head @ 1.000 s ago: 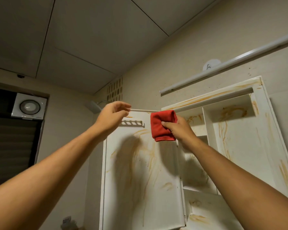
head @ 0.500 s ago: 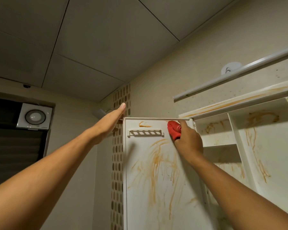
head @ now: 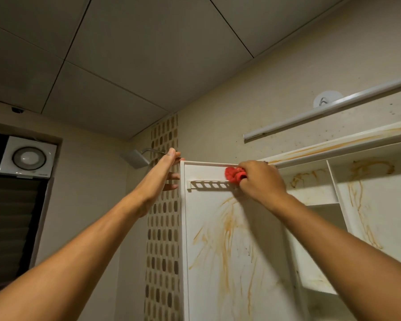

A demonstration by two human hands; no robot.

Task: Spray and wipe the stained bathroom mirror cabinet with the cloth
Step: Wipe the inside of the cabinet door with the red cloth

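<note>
The white cabinet door (head: 229, 251) hangs open, its inner face streaked with orange stains. My right hand (head: 262, 179) presses a bunched red cloth (head: 234, 174) against the door's top strip, just above a small slotted rail (head: 208, 184). My left hand (head: 168, 170) grips the door's top left corner, thumb over the top edge and fingers behind the door. The open cabinet body (head: 347, 188) to the right shows stained shelves and dividers. No spray bottle is in view.
A white tube light (head: 329, 110) runs along the wall above the cabinet, with a round hook (head: 324, 100) behind it. A shower head (head: 134, 158) sticks out left of the door. A vent fan (head: 28, 157) and a dark louvred window (head: 12, 216) are at far left.
My right hand slid the cloth up to the door's top edge. The orange mark above the slotted rail is gone. My left hand shifted from resting on the top edge to gripping the door's corner.
</note>
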